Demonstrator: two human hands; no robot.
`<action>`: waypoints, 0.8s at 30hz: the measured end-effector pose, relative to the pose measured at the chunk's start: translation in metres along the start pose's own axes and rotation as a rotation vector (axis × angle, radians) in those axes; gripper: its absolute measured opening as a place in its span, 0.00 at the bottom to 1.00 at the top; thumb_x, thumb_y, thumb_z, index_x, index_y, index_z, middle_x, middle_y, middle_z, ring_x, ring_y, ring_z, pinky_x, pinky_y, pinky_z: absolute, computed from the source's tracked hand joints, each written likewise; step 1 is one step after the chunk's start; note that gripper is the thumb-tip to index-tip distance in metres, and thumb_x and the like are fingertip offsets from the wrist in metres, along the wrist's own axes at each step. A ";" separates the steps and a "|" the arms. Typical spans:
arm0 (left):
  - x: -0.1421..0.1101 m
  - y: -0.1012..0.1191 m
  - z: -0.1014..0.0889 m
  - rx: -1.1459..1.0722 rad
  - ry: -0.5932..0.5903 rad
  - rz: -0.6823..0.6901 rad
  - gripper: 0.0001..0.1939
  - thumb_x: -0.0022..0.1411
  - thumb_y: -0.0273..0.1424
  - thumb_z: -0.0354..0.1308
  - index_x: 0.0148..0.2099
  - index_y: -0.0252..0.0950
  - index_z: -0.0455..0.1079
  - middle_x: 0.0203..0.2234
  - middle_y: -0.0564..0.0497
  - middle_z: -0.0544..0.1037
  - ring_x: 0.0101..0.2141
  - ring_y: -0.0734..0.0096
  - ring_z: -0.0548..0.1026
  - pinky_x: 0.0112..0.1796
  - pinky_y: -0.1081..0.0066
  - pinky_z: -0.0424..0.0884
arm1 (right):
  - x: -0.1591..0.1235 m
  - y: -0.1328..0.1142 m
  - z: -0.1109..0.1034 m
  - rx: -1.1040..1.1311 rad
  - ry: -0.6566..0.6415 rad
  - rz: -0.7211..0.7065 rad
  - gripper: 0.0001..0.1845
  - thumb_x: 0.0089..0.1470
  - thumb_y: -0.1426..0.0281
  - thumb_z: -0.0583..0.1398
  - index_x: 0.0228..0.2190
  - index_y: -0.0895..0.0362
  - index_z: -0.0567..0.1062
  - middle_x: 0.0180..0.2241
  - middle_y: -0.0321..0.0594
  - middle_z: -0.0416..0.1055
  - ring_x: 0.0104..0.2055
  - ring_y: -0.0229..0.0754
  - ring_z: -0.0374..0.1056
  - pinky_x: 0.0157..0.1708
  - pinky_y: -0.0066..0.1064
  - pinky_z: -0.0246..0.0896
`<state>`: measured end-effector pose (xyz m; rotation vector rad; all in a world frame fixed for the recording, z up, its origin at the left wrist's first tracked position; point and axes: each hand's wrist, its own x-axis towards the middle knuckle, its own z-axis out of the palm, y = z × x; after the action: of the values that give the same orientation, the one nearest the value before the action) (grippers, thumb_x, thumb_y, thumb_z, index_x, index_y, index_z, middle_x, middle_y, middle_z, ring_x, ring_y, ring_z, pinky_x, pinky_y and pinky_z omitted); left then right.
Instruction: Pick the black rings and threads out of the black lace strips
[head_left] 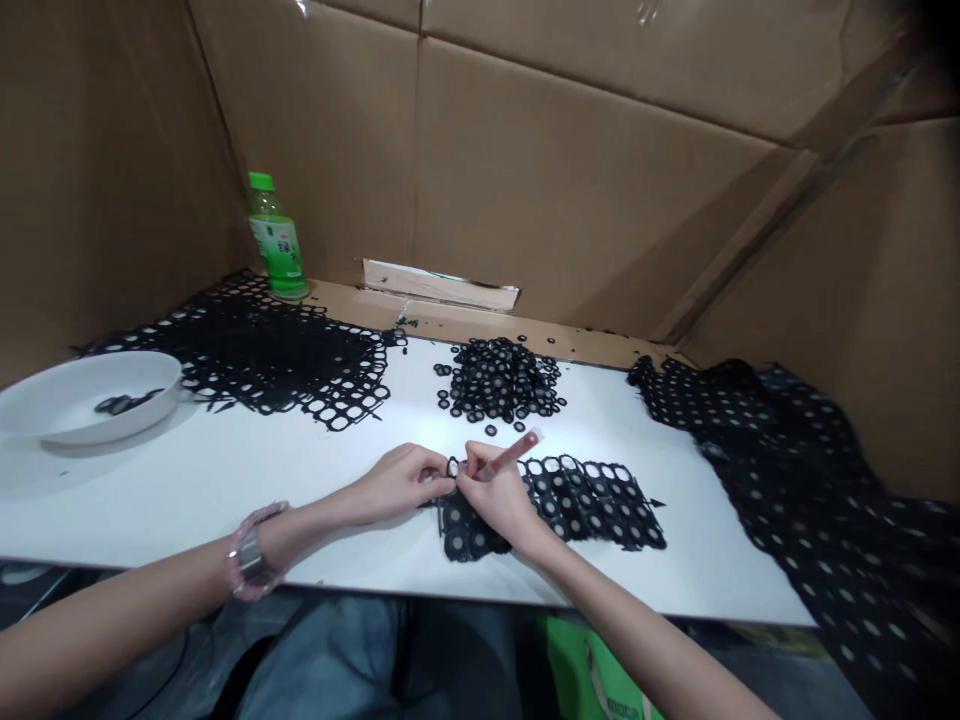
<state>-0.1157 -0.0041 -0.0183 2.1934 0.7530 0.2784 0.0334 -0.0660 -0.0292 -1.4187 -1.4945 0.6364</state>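
Note:
On the white table lies a black rubber sheet of rings (592, 505), most of its holes filled with small discs and its far row showing open holes. My left hand (409, 480) pinches the sheet's far left corner between thumb and fingertips. In my right hand (499, 495) is a reddish, pen-like tool (517, 452), its back end slanting up to the right. The tool's tip is hidden by my fingers, close to the corner ring. Just beyond my hands rises a pile of small black rings (502, 380), a few lying loose around it.
A white bowl (90, 435) with a few black pieces stands at the left. Behind it lies a heap of black open mesh (262, 350), with a green drink bottle (277, 245) at its back. Filled black sheeting (795, 460) hangs over the right edge. Cardboard walls (562, 180) enclose the table.

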 end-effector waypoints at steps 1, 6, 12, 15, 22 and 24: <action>0.000 -0.001 0.000 -0.018 -0.003 -0.004 0.14 0.55 0.37 0.48 0.23 0.33 0.62 0.15 0.57 0.57 0.20 0.77 0.56 0.22 0.76 0.48 | 0.000 0.001 0.000 0.001 -0.008 -0.017 0.12 0.38 0.78 0.52 0.13 0.55 0.53 0.14 0.28 0.49 0.19 0.33 0.48 0.20 0.25 0.42; 0.000 0.002 0.000 -0.018 0.027 0.011 0.16 0.56 0.38 0.47 0.22 0.34 0.59 0.16 0.57 0.58 0.21 0.76 0.56 0.23 0.76 0.50 | 0.006 0.011 -0.012 0.328 0.020 0.145 0.15 0.41 0.74 0.57 0.15 0.55 0.54 0.12 0.26 0.50 0.15 0.31 0.49 0.16 0.23 0.40; 0.010 0.018 0.002 -0.019 -0.012 -0.024 0.16 0.58 0.40 0.45 0.25 0.35 0.61 0.19 0.55 0.66 0.24 0.72 0.63 0.25 0.76 0.53 | 0.007 0.017 -0.026 0.740 0.126 0.292 0.17 0.47 0.62 0.58 0.18 0.56 0.57 0.13 0.25 0.55 0.12 0.27 0.44 0.12 0.21 0.36; 0.019 0.024 0.004 0.137 0.027 -0.063 0.20 0.56 0.45 0.47 0.21 0.35 0.62 0.18 0.54 0.67 0.21 0.72 0.62 0.24 0.74 0.51 | 0.002 0.015 -0.026 0.742 0.165 0.238 0.17 0.48 0.61 0.58 0.18 0.56 0.58 0.13 0.26 0.56 0.13 0.27 0.46 0.13 0.20 0.37; 0.026 0.015 0.005 -0.183 -0.079 -0.035 0.12 0.53 0.36 0.49 0.22 0.35 0.56 0.15 0.58 0.58 0.19 0.77 0.57 0.22 0.76 0.51 | -0.001 0.016 -0.030 0.750 0.303 0.286 0.18 0.48 0.61 0.59 0.20 0.55 0.56 0.13 0.24 0.49 0.14 0.27 0.42 0.13 0.21 0.33; 0.028 0.012 0.007 -0.345 -0.120 -0.073 0.10 0.52 0.35 0.50 0.24 0.35 0.56 0.16 0.59 0.57 0.19 0.79 0.56 0.21 0.77 0.51 | 0.000 0.017 -0.030 0.732 0.292 0.292 0.18 0.48 0.60 0.59 0.20 0.55 0.56 0.12 0.23 0.48 0.13 0.27 0.41 0.14 0.21 0.33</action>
<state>-0.0850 0.0019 -0.0155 1.8363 0.6620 0.2192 0.0676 -0.0702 -0.0311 -1.0848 -0.7069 0.9832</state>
